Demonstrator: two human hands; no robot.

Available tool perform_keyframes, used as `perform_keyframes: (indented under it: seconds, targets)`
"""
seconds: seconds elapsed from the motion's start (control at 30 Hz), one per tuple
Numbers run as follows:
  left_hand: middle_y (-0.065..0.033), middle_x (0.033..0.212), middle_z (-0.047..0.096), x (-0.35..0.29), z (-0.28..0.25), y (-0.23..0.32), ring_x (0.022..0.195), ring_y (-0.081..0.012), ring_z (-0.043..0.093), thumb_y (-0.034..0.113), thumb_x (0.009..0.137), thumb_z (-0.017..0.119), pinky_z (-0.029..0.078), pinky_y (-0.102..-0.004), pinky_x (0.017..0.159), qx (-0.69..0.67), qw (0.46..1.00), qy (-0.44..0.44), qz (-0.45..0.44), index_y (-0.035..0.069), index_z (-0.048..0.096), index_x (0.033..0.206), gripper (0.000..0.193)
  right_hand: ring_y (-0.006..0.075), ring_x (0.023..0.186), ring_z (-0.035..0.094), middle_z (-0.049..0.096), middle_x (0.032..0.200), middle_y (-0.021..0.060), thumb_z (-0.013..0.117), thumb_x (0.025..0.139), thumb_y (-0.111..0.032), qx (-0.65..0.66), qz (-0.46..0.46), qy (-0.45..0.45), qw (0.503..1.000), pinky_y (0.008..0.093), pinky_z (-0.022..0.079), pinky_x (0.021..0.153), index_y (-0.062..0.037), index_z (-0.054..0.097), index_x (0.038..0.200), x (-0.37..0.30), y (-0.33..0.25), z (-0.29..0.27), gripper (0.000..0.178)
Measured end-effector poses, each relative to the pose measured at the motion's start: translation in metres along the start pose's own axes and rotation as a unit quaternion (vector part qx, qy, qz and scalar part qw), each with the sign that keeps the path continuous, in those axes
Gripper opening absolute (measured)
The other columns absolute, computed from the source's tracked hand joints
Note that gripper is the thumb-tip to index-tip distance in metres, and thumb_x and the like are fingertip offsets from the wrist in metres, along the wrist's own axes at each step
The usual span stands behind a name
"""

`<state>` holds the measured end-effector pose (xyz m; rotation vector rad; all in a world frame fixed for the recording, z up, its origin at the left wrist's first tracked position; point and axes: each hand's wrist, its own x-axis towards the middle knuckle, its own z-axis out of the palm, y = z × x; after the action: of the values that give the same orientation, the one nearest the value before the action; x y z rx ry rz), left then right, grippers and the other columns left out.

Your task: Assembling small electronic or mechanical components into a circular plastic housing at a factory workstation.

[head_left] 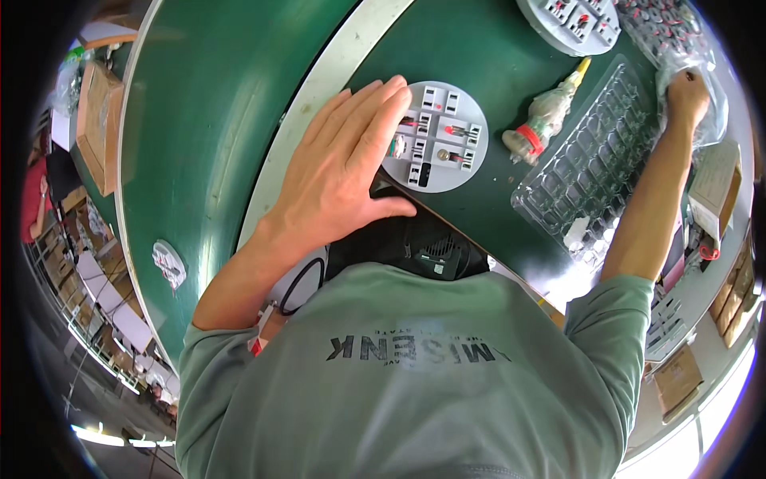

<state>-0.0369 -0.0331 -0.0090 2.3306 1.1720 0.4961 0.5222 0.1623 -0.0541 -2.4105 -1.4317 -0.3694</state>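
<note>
My left hand (343, 164) is open, its fingers stretched out and the thumb apart. It covers the left edge of a round grey fixture (472, 152) holding small white blocks, red-and-black parts and a small metal disc; I cannot tell whether it touches it. At the far right my right hand (688, 97) has its fingers curled in at a clear plastic bag (714, 120). Small dark and red parts (666, 24) fill the bag's upper part. What those fingers hold, if anything, is hidden.
A clear plastic blister tray (586, 156) slants between the hands. Beside it lies a wrapped bottle (550, 116) with a yellow nozzle and red band. Another round fixture (570, 24) stands at the far edge. A third (169, 265) sits on the green belt (207, 120) at left.
</note>
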Motion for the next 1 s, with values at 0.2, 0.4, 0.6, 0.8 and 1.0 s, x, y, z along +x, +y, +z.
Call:
perform_keyframes:
  seconds: [0.2,0.4,0.6,0.8,1.0]
  targets:
    - [-0.0175,0.164,0.046,-0.001,0.003,-0.003,0.141,-0.0368,0.054,0.024,0.052,0.104,0.045,-0.0531,0.117,0.0,0.999,0.032,0.006,0.005,0.044,0.16,0.125,0.0306,0.101,0.076,0.08,0.106,0.0192,0.066,0.088,-0.03,0.116,0.084,0.056,0.988,0.0405,0.058,0.092,0.0003,0.079,0.112,-0.011,-0.004,-0.003,0.041]
    - [-0.0173,0.163,0.047,-0.002,0.003,-0.007,0.138,-0.0368,0.056,0.026,0.052,0.103,0.047,-0.0513,0.114,-0.045,0.997,0.056,0.005,0.006,0.051,0.155,0.117,0.0184,0.077,0.069,0.075,0.092,0.0098,0.073,0.082,-0.013,0.366,0.204,0.09,0.904,0.0319,0.058,0.067,0.0044,0.077,0.102,-0.018,-0.01,-0.014,0.027]
    - [-0.0204,0.163,0.047,-0.002,-0.003,-0.007,0.142,-0.0391,0.053,0.026,0.055,0.102,0.047,-0.0504,0.113,-0.017,0.998,0.048,0.038,0.005,0.053,0.154,0.113,0.0208,0.075,0.07,0.074,0.094,0.013,0.071,0.082,-0.013,0.416,0.135,0.159,0.885,0.0345,0.058,0.064,0.0068,0.074,0.098,-0.018,-0.01,-0.005,0.026]
    - [-0.0202,0.161,0.05,-0.004,-0.001,-0.008,0.141,-0.0392,0.055,0.025,0.053,0.101,0.048,-0.051,0.113,-0.018,0.997,0.05,0.062,0.005,0.059,0.149,0.107,0.0219,0.076,0.072,0.076,0.099,0.0165,0.069,0.085,-0.008,0.395,0.188,0.173,0.882,0.0362,0.06,0.069,0.0079,0.074,0.099,-0.017,-0.018,-0.01,0.022]
    - [-0.0195,0.153,0.058,-0.007,0.0,-0.009,0.138,-0.0385,0.057,0.019,0.054,0.099,0.053,-0.0485,0.108,0.05,0.993,0.024,0.102,0.003,0.067,0.137,0.091,0.0225,0.081,0.075,0.077,0.101,0.0185,0.061,0.09,-0.003,0.438,0.139,0.143,0.877,0.0344,0.063,0.075,0.0097,0.073,0.102,-0.016,-0.013,-0.002,0.021]
